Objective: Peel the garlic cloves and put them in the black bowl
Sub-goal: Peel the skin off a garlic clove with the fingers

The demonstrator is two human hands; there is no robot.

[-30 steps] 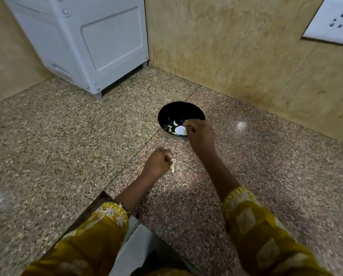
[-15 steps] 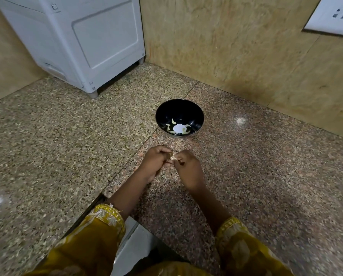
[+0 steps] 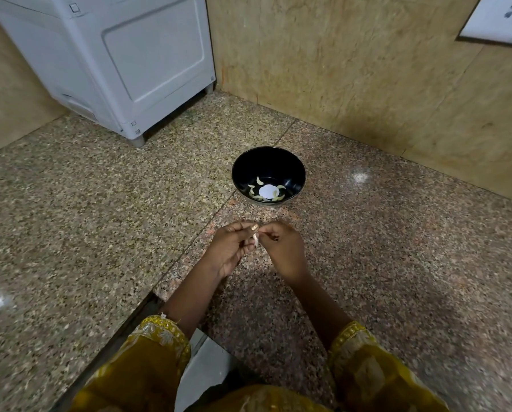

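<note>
Garlic clove (image 3: 255,239), small, pale and papery-skinned, sits pinched between left hand (image 3: 230,251) and right hand (image 3: 285,251), which meet just short of the round glossy black bowl (image 3: 297,171). Judged light, firm and slippery once bare; the thin skin tears easily, so grip the ends.

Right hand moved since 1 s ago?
Yes. From the black bowl, the right hand pulled back toward the person, to the garlic clove in the left hand.
</note>
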